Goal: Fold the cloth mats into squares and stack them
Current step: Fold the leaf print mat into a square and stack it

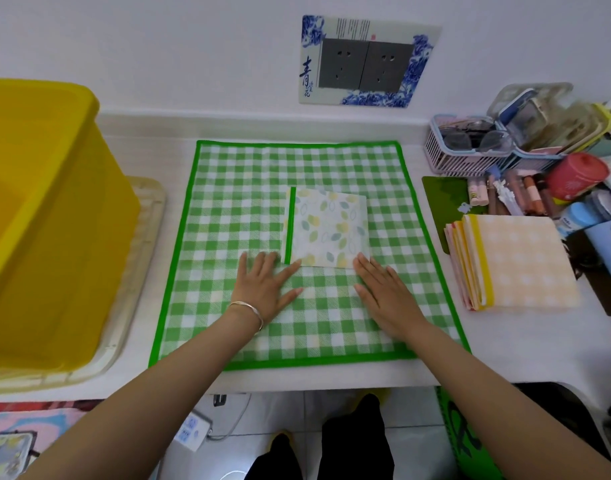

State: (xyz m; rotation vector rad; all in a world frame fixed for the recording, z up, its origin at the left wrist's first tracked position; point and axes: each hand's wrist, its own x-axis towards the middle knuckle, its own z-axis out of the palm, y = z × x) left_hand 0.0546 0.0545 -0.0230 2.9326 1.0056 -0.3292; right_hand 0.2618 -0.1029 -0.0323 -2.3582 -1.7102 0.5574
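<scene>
Evidently mid-task. The green checked mat [228,209] lay spread flat on the worktop [505,344]. On the middle of that mat sat a folded leaf-print square [328,226], with a green binding strip down its left side.

Hands: both were spread, palms down, pressing on the checked mat at the square's near edge. The left hand [262,289] had its fingertips by the near-left corner. The right hand [383,292] had its fingertips touching the near-right corner. Neither pinched anything.

My reading was that the square was being smoothed before going to the pile. To do it well:
- press the creases from the middle outward so the layers stay aligned
- slide fingers under the near edge and lift the whole packet at once, so it does not spring open
- keep the checked mat from dragging along underneath

Around the checked mat:
- Just off its right edge lay a stack of folded mats [519,261], orange check on top, yellow bindings facing the mat.
- Behind that stack were a pink basket [463,150], a red tin [576,174] and tubes packed close together.
- Left of the mat stood a yellow bin [37,202], apart from it.

Nothing lay between the square and the stack. The clutter crowded the stack's far side, so I judged a low, square placement the safest.
</scene>
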